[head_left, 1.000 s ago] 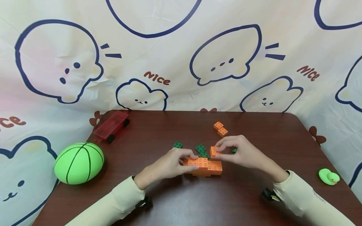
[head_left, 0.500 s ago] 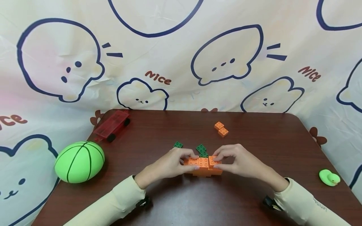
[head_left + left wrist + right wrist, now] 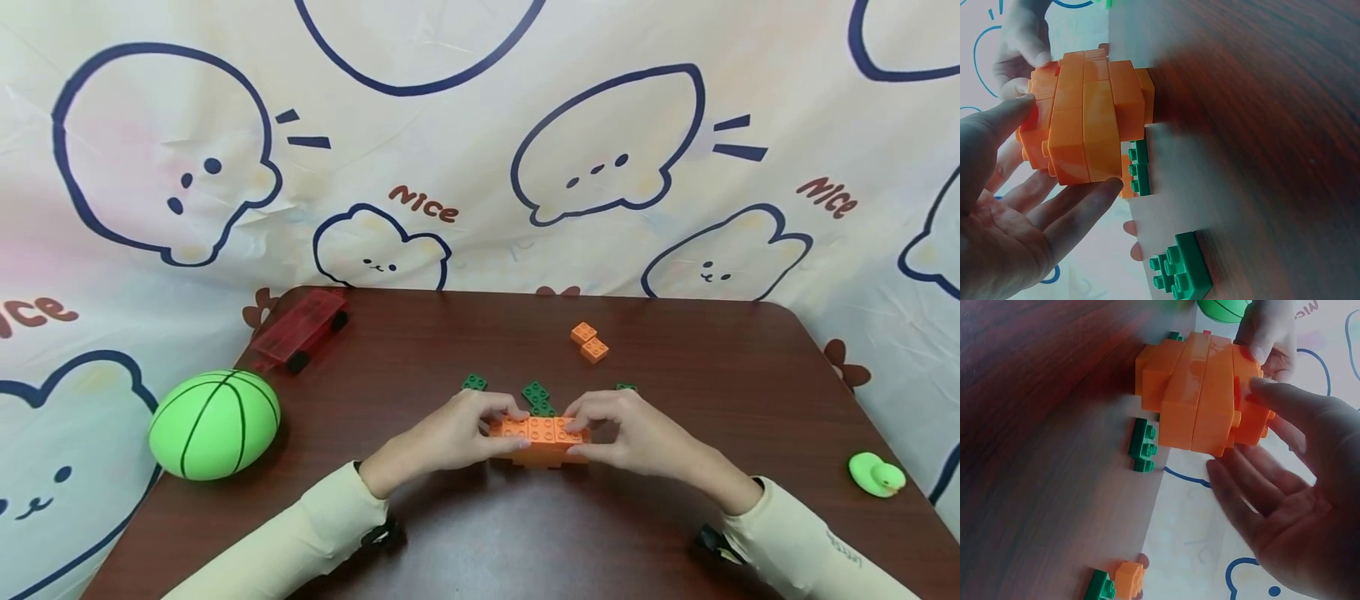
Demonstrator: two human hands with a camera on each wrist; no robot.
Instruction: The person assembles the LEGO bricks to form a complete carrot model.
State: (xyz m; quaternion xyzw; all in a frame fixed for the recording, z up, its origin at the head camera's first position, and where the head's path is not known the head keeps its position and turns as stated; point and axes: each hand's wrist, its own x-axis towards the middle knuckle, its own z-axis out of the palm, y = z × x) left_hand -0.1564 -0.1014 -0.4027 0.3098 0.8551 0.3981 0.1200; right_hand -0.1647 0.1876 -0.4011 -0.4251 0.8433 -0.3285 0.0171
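A stepped stack of orange toy bricks (image 3: 542, 455) stands on the table between my hands, narrower at the bottom than higher up. My left hand (image 3: 448, 429) grips its left end, thumb on the near face and fingers behind. At the other end, my right hand (image 3: 639, 432) pinches an orange brick (image 3: 567, 432) in the top layer, level with the bricks beside it. Both wrist views show the stack's layered side, in the left wrist view with the left fingers (image 3: 1088, 215) along its end. Green bricks (image 3: 536, 392) lie just behind the stack.
Two small orange bricks (image 3: 595, 350) lie farther back on the brown table (image 3: 420, 333). More green bricks sit behind each hand, one left (image 3: 474, 382), one right (image 3: 626, 387). A green ball (image 3: 215, 425) and red toy car (image 3: 303, 329) are at left, a green duck (image 3: 877, 475) at right.
My right hand has moved left and brought its orange brick from behind the stack down onto the right end of the top. The left hand has kept its grip.
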